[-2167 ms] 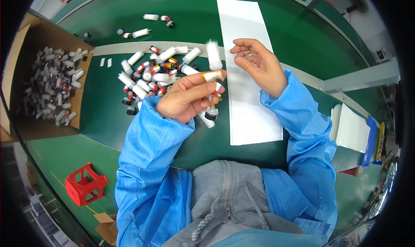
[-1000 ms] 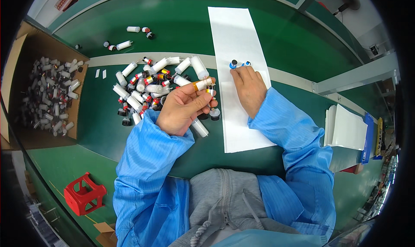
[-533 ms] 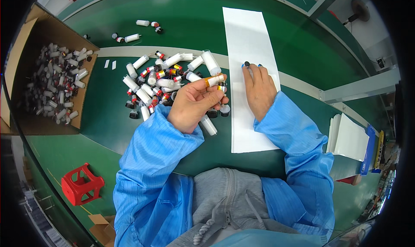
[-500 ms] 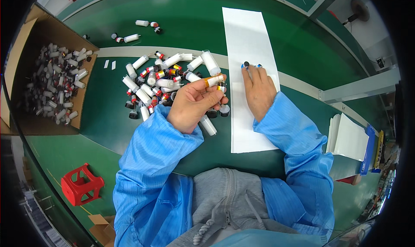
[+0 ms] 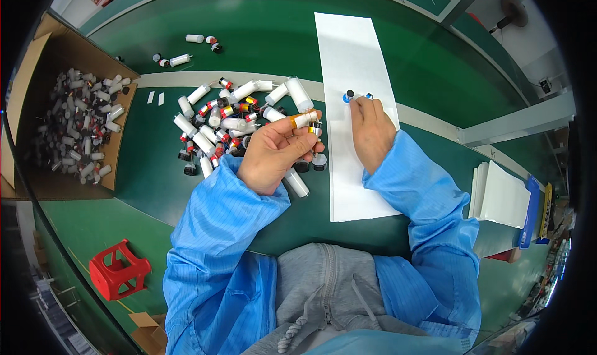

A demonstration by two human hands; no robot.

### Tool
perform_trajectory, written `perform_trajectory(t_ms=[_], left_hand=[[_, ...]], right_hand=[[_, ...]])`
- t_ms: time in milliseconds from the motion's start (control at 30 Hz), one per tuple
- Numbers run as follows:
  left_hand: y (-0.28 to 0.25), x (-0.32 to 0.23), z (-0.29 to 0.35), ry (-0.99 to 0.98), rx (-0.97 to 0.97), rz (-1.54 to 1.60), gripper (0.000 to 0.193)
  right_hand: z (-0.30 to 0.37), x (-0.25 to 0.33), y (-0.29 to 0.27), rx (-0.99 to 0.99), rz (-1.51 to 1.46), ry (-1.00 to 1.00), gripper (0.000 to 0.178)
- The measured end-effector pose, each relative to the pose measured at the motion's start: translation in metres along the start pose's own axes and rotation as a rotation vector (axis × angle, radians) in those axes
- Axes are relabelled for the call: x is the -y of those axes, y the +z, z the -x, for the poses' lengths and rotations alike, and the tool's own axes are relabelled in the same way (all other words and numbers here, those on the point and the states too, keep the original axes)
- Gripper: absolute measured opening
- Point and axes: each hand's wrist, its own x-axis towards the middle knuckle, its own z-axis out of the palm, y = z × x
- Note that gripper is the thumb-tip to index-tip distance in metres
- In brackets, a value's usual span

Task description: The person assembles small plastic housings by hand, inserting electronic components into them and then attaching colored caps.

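My left hand (image 5: 273, 153) is closed over the near right side of a pile. Thumb and fingers pinch a small gold-and-black banded cylinder (image 5: 315, 129). Along the index finger is a white and amber wrap or tube (image 5: 304, 120); I cannot tell which. On the long white paper strip (image 5: 354, 50), the fingers of my right hand (image 5: 374, 134) are bent together, their tips at a small black-topped blue piece (image 5: 349, 95). They partly hide another small blue piece (image 5: 369, 96) beside it. White cylinders with red, yellow and black parts make up the pile (image 5: 236, 122).
A cardboard box (image 5: 118, 145) full of similar cylinders stands at the left. Several loose ones (image 5: 180, 59) lie on the far green surface. At the right are stacked white sheets (image 5: 502, 196) and a metal post (image 5: 522, 120). A red stool (image 5: 120, 270) stands on the floor.
The fingers of my right hand have drawn back a little and bent, showing more of the blue pieces. My left hand keeps its grip. The whole view has shifted slightly.
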Motion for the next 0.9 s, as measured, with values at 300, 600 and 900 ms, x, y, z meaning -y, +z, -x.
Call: perform_trajectory(t_ms=[300,600,900], left_hand=[[-0.001,0.001,-0.001,0.0,0.036,-0.027,0.039],[-0.001,0.002,-0.001,0.028,0.009,0.005,0.041],[-0.001,0.0,-0.001,0.022,0.024,0.004,0.039]], right_hand=[[-0.007,-0.008,0.005,0.031,-0.138,0.041,0.022],[-0.013,-0.017,0.001,0.194,-0.35,0.149,0.015],[-0.014,-0.016,0.001,0.14,-0.303,0.144,0.012]])
